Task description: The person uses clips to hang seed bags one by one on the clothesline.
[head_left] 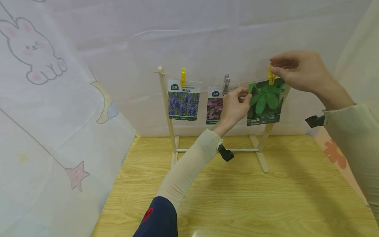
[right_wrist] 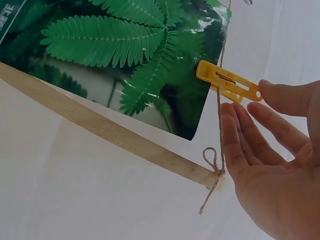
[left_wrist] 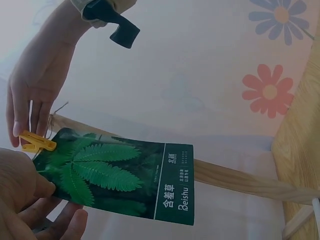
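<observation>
A green seed packet (head_left: 265,103) with a fern-like leaf picture hangs, slightly tilted, at the right end of a twine line (right_wrist: 223,50). My left hand (head_left: 237,104) pinches its upper left edge between thumb and fingers. At the packet's top right, a yellow clothespin (right_wrist: 227,82) has its jaws over the packet edge and the twine. My right hand (head_left: 302,70) holds the clothespin by its handle end, the thumb (right_wrist: 282,97) touching one lever and the fingers behind the other. In the left wrist view the packet (left_wrist: 115,175) shows its full printed front.
A purple-flower packet (head_left: 184,103) hangs at left from another yellow clothespin (head_left: 183,77). Between them, a pink-flower packet (head_left: 214,107) under a grey clothespin (head_left: 226,82) is partly behind my left hand. The wooden frame (head_left: 166,102) stands on the wood-grain table (head_left: 237,194), before a white sheet.
</observation>
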The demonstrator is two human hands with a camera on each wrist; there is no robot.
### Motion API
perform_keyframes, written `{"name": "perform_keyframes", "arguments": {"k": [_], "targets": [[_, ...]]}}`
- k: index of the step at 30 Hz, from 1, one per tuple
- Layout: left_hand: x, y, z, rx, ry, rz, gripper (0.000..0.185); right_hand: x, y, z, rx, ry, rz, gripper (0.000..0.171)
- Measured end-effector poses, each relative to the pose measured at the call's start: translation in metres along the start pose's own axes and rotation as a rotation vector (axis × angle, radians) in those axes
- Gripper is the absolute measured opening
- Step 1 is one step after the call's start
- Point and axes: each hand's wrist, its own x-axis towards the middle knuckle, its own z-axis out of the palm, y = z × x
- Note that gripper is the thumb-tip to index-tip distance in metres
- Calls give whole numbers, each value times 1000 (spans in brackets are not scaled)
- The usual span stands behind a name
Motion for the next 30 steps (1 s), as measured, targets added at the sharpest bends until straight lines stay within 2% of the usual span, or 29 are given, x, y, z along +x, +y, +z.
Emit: {"name": "perform_keyframes", "arguments": {"k": [8,17,22,26,30], "targets": [[-1,-3,-2,28,-11,-11,27,-3,2,7,-13,98,-167,34],[-5,-4,-3,43,-38,8,27,-13,7,16,36,351,-309,25],[-9,-2,-5,44,-71,25,26,-21,13,17,35,366,-345,29],[-13,-1,-5,48,-112,39,28,-30,19,20,39,356,-353,40],[-15,-1,-6,44,-124,51,29,-37,23,23,61,370,-341,50]]}}
